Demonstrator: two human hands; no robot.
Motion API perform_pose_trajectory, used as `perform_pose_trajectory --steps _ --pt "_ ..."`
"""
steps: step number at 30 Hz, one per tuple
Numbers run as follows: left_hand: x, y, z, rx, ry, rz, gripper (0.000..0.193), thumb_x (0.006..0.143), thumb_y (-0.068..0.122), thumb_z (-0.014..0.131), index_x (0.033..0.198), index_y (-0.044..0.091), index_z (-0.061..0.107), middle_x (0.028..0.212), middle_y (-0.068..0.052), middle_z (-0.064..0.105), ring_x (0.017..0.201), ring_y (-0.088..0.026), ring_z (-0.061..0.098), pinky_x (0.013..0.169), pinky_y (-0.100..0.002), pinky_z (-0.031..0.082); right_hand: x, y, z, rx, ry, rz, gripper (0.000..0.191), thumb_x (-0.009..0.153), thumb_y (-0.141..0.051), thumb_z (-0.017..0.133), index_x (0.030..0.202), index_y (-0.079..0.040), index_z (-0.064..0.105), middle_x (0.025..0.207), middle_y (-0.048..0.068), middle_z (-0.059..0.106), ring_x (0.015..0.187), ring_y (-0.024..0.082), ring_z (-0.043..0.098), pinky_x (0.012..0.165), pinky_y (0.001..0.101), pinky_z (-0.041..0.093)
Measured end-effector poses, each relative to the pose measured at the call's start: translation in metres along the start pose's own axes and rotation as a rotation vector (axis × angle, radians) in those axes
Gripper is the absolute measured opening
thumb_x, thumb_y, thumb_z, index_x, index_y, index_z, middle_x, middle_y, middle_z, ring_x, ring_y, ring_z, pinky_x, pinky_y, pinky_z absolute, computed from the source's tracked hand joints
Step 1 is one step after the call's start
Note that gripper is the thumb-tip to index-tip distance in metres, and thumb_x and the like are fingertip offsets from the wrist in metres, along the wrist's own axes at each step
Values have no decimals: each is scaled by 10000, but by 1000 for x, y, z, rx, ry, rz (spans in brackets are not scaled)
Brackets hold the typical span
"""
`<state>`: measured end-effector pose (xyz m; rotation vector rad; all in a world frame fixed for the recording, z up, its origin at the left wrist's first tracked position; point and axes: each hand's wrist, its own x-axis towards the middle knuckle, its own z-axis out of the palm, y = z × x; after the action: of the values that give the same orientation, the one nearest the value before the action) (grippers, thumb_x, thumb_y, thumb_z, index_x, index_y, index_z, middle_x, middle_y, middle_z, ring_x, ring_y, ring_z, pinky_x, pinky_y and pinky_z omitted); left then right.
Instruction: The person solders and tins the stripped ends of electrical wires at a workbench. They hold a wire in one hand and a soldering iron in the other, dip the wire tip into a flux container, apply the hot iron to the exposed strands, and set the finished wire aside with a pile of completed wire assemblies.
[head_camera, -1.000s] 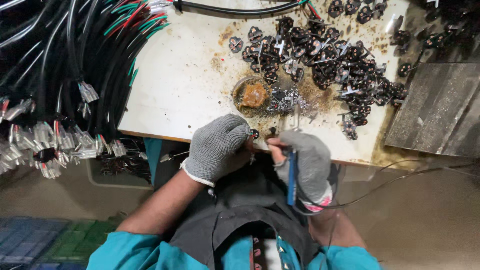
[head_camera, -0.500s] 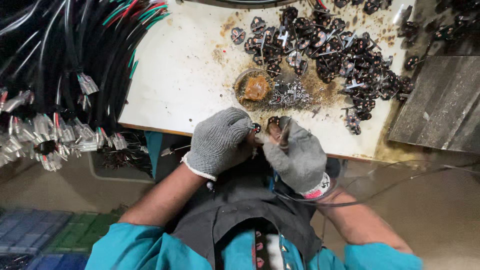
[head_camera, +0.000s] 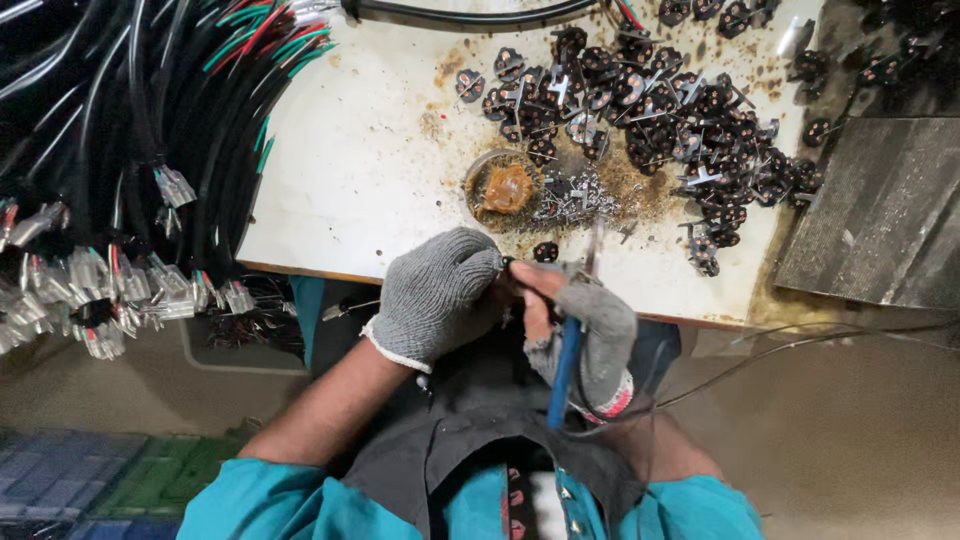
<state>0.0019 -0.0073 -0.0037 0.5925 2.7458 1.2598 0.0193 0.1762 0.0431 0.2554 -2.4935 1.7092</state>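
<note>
The likeliest slip here is a burn or a smeared joint: the soldering iron (head_camera: 566, 360) has its tip raised just beside the bare fingertips of the fingerless glove, so a small wobble could touch skin or the glove's knit. The right hand (head_camera: 585, 335) is closed around the iron's blue handle, wrist bent back toward the body, with the handle running down across the apron (head_camera: 480, 470). The left hand (head_camera: 435, 295), in a full grey glove, is curled and pinching a small black plug insert (head_camera: 508, 266) at the near edge of the bench (head_camera: 360, 170), though the part is mostly hidden, so its exact grip is hard to tell. Both hands meet there, nearly touching. Beyond them sit a flux tin (head_camera: 505, 188) and a heap of like inserts (head_camera: 660, 110); cable bundles (head_camera: 130, 150) hang off the left edge.
</note>
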Motion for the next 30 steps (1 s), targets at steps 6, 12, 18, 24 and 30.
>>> perform_pose_trajectory --steps 6,12,18,24,30 --pt "-1 5 -10 -35 23 51 272 761 156 791 980 114 636 1017 -87 659 891 -315 682 718 -411 555 -6 9 11 -294 -57 84 270 901 51 694 1128 -79 758 992 107 762 861 251 768 782 318 598" --pt "-28 23 -61 48 -84 -241 320 718 177 816 1008 107 700 931 -92 671 757 -313 675 625 -410 536 -7 10 4 -301 -103 15 302 841 42 704 1115 -76 753 963 121 764 819 264 753 748 328 584" --pt "7 48 -103 112 -40 -107 149 789 201 794 924 157 748 793 -68 666 723 -293 669 601 -407 522 11 8 -19 50 229 -130 115 949 -20 675 1041 -84 652 1025 110 743 923 242 761 854 357 615" --pt "84 79 -112 494 276 220 220 854 229 746 1063 163 732 1138 -75 701 994 -317 663 811 -474 538 17 11 -29 -498 -153 33 91 940 -198 750 1018 -177 793 1177 109 735 981 237 704 790 346 554" --pt "50 83 -81 48 -1 403 200 853 253 807 1013 197 701 1172 -13 681 1045 -250 684 807 -423 547 19 19 -37 -443 -169 -289 157 857 -225 705 973 -125 741 1121 90 738 1011 286 686 854 408 540"
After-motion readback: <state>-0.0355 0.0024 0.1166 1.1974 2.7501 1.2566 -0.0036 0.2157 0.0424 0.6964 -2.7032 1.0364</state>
